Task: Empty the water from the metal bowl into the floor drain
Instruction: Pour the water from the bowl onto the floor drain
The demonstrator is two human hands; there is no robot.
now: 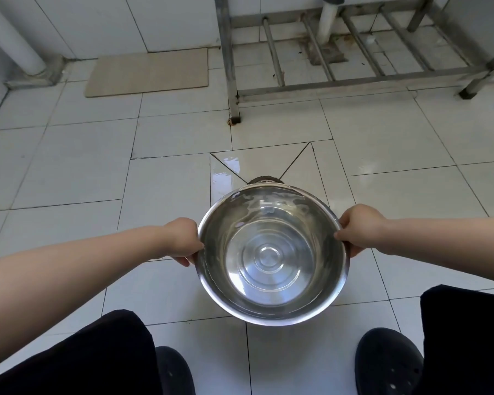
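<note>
We hold the metal bowl by its rim over the tiled floor, the left hand closed on the left edge and the right hand closed on the right edge, thumbs over the lip and fingers underneath. The bowl sits between our knees, near the body, with its far edge tipped down toward the floor drain — only the far arc of the drain shows past the rim.

To pour well, we judge that the far lip should stay directly above the drain and the near edge should rise slowly, both hands lifting evenly so the stream leaves at one point and does not fan across the tiles. A low lip likely limits splashing.

Contents: clear water pools against the far wall of the bowl, rippled; the ringed base looks covered thinly or not at all — we cannot tell which. A wet patch lies on the tile just left of the drain. Further off stand a steel rack, a white pipe and a beige mat.
</note>
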